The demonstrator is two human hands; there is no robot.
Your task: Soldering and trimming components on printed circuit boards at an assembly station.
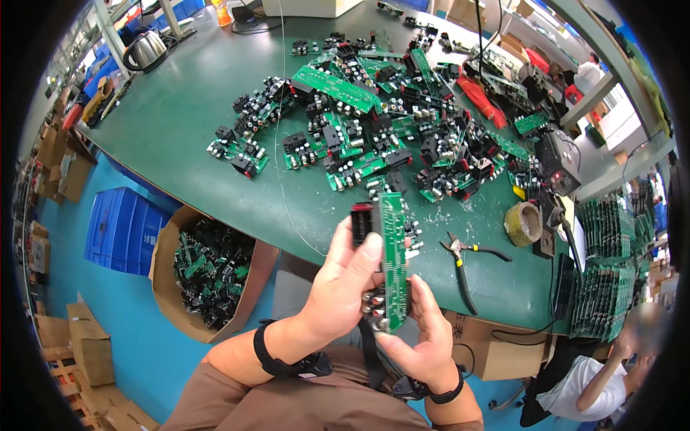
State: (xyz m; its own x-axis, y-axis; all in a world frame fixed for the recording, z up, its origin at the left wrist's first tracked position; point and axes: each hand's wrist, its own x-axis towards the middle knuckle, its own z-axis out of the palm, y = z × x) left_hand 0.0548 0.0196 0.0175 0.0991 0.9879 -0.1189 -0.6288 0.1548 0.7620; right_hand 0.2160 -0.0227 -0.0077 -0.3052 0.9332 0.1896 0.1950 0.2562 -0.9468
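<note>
A green circuit board [393, 258] with black and red connectors and metal jacks along its edge is held upright before me, over the table's front edge. My left hand [343, 280] grips it from the left, thumb across the black connector side. On the other side, my right hand [424, 337] holds its lower end, with the thumb near the bottom corner and the fingers partly hidden behind the board. Cutting pliers [462, 269] with black and yellow handles lie spread on the table to the right of the board.
A large heap of circuit boards [338, 86] covers the middle of the green table [172, 108]. A cardboard box [164, 287] full of boards stands on the floor at left, beside a blue crate [126, 230]. A tape roll [522, 223] sits at right; a person [589, 388] is at lower right.
</note>
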